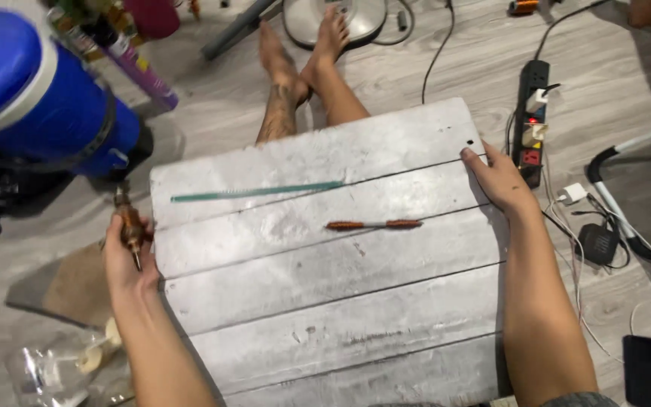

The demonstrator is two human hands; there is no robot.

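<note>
While the board (325,264) lies across the person's lap, both hands sit at its edges in the head view. The left hand (126,260) is at the board's left edge, fingers closed around a small tool (129,226) with a brown wooden handle and a metal tip that points down toward the wrist. The right hand (499,181) rests on the board's right edge near the far corner, fingers curled over the rim and gripping it. The board is whitish, made of several planks with dark seams running across. On it lie two things, well apart from both hands: a long green strip (258,191) near the far edge, and a thin rod (374,224) with orange-brown ends near the middle. Bare legs (295,83) stretch out beyond the board on a grey wooden floor (431,68). A blue jug (32,90) stands at the upper left. A power strip (533,113) with plugs and cables lies right of the board. A clear plastic bag (62,369) lies at the lower left, near the left forearm.
</note>
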